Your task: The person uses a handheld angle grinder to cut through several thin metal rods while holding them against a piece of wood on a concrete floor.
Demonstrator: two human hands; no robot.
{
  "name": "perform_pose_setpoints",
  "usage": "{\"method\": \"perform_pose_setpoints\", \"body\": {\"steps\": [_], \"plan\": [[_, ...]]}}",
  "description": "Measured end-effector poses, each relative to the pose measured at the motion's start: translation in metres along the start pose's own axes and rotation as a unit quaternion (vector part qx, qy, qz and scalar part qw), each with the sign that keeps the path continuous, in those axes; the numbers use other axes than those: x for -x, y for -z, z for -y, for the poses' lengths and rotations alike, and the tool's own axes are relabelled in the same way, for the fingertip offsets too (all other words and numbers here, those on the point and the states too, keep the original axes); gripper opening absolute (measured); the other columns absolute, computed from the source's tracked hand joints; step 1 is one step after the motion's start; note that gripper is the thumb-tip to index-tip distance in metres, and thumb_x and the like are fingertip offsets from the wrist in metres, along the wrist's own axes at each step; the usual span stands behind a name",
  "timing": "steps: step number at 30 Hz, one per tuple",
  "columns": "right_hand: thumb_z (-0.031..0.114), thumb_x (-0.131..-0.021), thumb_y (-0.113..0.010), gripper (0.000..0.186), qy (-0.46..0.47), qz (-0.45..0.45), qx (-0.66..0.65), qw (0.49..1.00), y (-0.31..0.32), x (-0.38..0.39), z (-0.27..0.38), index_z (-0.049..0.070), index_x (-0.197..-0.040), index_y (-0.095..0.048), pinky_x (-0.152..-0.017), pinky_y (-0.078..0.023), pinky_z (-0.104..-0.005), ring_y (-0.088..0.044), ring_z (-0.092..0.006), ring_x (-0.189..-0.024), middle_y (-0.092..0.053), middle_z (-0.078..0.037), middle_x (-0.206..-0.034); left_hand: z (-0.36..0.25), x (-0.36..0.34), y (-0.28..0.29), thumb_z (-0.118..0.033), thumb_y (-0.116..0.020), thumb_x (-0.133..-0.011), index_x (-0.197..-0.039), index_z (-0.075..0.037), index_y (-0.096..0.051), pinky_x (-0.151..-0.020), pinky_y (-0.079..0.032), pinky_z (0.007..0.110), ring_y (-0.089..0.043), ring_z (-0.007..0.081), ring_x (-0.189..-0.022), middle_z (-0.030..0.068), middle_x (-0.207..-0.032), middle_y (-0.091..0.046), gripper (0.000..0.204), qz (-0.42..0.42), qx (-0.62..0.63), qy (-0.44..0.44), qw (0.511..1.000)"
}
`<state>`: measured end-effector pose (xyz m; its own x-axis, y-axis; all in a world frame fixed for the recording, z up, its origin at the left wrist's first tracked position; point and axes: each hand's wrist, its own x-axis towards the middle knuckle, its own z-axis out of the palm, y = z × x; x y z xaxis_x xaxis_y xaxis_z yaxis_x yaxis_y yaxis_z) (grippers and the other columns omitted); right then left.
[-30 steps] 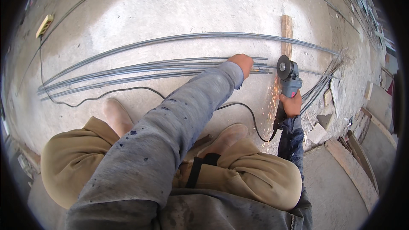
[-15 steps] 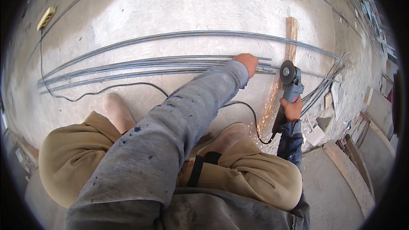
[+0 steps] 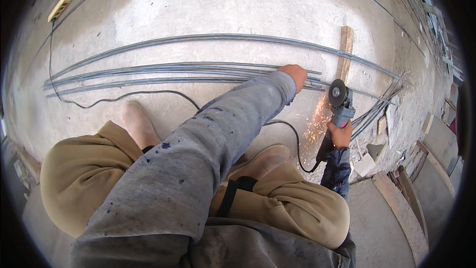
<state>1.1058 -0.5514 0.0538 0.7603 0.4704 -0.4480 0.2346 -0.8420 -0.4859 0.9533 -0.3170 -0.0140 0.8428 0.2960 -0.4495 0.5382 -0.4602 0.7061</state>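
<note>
My right hand [image 3: 340,135] is wrapped round the body of an angle grinder [image 3: 342,111], its disc [image 3: 337,93] up against the ends of thin steel rods. Orange sparks [image 3: 317,121] spray from the disc down toward my shoe. Reaching across from the left, my left hand [image 3: 296,75] is closed over the bundle of steel rods [image 3: 198,73] just left of their cut ends. Its fingers are partly hidden under the hand. One rod [image 3: 369,94] runs on past the disc to the right. A wooden strip [image 3: 345,49] lies under the rods beside the grinder.
The grinder's black cord [image 3: 124,92] loops across the floor near my shoes [image 3: 263,161] to a yellowish power strip [image 3: 60,8]. A longer bundle of rods [image 3: 248,36] curves behind. Cut rods [image 3: 374,111], rubble and boards [image 3: 396,201] lie at the right.
The view has tilted slightly. The grinder still throws sparks, now in a wider, denser cloud near the disc. Both hands keep their holds.
</note>
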Motion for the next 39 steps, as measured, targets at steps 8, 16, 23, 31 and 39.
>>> {"method": "perform_pose_setpoints", "body": {"steps": [8,16,23,31,39], "plan": [[0.016,-0.063,-0.072,0.049,0.031,-0.011,0.009,0.999,-0.002,-0.008,0.016,0.001,-0.106,-0.056,-0.075,-0.048,-0.0329,-0.06,-0.0202,-0.081,-0.064,-0.01,-0.091,0.002,0.002,-0.003,-0.005,-0.053,-0.081,-0.094,-0.003,-0.068,-0.083,-0.049,0.044,-0.063,0.036,-0.092,0.0206,-0.095,-0.066,0.02,-0.016,0.018,0.008,1.0],[0.014,-0.064,-0.072,0.047,-0.002,0.013,-0.045,0.999,-0.004,0.006,0.0,0.0,-0.106,-0.055,-0.074,-0.048,-0.0326,-0.06,-0.0188,-0.08,-0.063,-0.008,-0.091,0.003,-0.002,-0.008,-0.01,-0.055,-0.085,-0.093,-0.004,-0.068,-0.083,-0.049,0.044,-0.063,0.0354,-0.091,0.0196,-0.094,-0.066,0.017,-0.03,0.005,0.002,1.0],[0.014,-0.064,-0.071,0.047,0.045,-0.016,-0.049,0.998,-0.008,-0.01,-0.001,-0.001,-0.105,-0.055,-0.073,-0.048,-0.0327,-0.06,-0.019,-0.079,-0.064,-0.009,-0.09,0.004,-0.002,-0.009,-0.009,-0.054,-0.084,-0.092,-0.004,-0.068,-0.082,-0.049,0.044,-0.063,0.0359,-0.09,0.0188,-0.092,-0.066,0.016,-0.022,0.009,-0.008,1.0],[0.017,-0.062,-0.072,0.052,0.034,-0.029,0.008,0.999,-0.007,-0.003,-0.008,0.001,-0.108,-0.055,-0.076,-0.049,-0.0347,-0.062,-0.023,-0.083,-0.064,-0.012,-0.092,0.006,-0.002,-0.009,-0.008,-0.054,-0.083,-0.091,-0.004,-0.068,-0.081,-0.049,0.045,-0.063,0.036,-0.09,0.0193,-0.091,-0.066,0.017,-0.033,0.005,-0.018,0.999],[0.016,-0.063,-0.072,0.051,0.046,-0.026,-0.028,0.998,-0.011,-0.009,-0.015,0.0,-0.108,-0.055,-0.075,-0.049,-0.0342,-0.062,-0.0226,-0.082,-0.064,-0.012,-0.092,0.006,0.0,-0.009,-0.01,-0.054,-0.084,-0.093,-0.004,-0.068,-0.083,-0.049,0.044,-0.063,0.036,-0.092,0.0194,-0.093,-0.066,0.018,-0.037,0.007,-0.015,0.999]]}}
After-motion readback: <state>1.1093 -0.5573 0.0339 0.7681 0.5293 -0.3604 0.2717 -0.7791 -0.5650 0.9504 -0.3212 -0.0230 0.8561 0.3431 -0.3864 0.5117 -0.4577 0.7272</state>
